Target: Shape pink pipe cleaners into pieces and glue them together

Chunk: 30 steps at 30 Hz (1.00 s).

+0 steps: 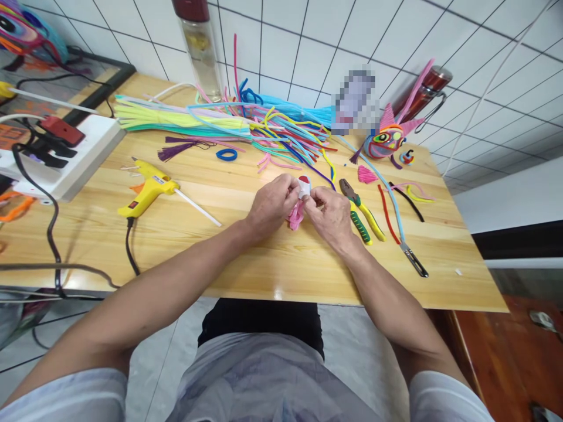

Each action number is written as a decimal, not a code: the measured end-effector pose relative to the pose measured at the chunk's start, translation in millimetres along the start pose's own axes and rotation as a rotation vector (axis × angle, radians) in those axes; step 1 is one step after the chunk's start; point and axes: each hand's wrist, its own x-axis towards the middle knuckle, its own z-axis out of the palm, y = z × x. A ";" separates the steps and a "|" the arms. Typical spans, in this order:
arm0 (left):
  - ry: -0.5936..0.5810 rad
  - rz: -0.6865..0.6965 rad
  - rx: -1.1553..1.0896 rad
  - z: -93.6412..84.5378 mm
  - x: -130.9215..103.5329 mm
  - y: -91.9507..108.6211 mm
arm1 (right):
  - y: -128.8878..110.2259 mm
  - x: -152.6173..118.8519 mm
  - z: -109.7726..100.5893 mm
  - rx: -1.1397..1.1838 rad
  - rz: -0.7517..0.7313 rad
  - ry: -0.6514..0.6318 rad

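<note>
Over the middle of the table, my left hand (273,202) and my right hand (331,212) meet with fingertips pinched. Between them is a small white piece with a dark red patch (304,186), gripped from both sides. Some crumpled pink material (296,215) hangs just below it; whether it is joined to the white piece I cannot tell. Pliers with green and yellow handles (361,212) lie right of my right hand. Beyond my hands, a loose heap of coloured pipe cleaners (290,136) spreads across the table.
A yellow glue gun (149,186) with a white stick lies at left, near a white power strip (73,155) and cables. Small scissors (414,261) rest at right. A colourful fish figure (385,142) and a glass bottle (202,58) stand by the tiled wall.
</note>
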 end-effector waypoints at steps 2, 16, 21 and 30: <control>-0.022 -0.044 -0.066 -0.7 -0.6 1.3 | 1.4 0.8 2.0 0.015 0.032 0.008; 0.002 0.253 0.019 -7.0 3.1 -10.5 | 2.9 0.8 -3.4 0.134 0.097 -0.085; 0.050 0.433 0.150 -6.2 1.4 -7.8 | -0.9 -1.1 -3.2 0.186 0.140 -0.073; 0.106 0.083 -0.102 -2.6 1.5 3.4 | -11.6 -2.7 -2.6 0.214 0.185 -0.042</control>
